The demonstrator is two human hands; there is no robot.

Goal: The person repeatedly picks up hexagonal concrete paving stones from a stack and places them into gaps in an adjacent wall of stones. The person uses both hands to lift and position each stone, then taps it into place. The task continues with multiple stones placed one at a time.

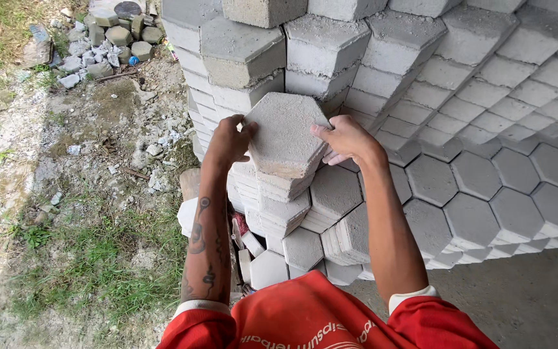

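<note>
A grey hexagonal concrete paver [285, 132] is held flat between both my hands, just above a stack of like pavers [278, 194]. My left hand [228, 139] grips its left edge, fingers curled over the rim. My right hand [347, 139] grips its right edge, thumb on top. Both forearms reach up from red sleeves at the bottom of the view.
Tall stepped rows of hexagonal pavers [485, 129] fill the right and the top. Lower stacks [330, 239] lean below the held paver. To the left lie bare ground, grass [85, 258] and a rubble pile of broken blocks [108, 35]. A concrete floor [537, 304] shows at lower right.
</note>
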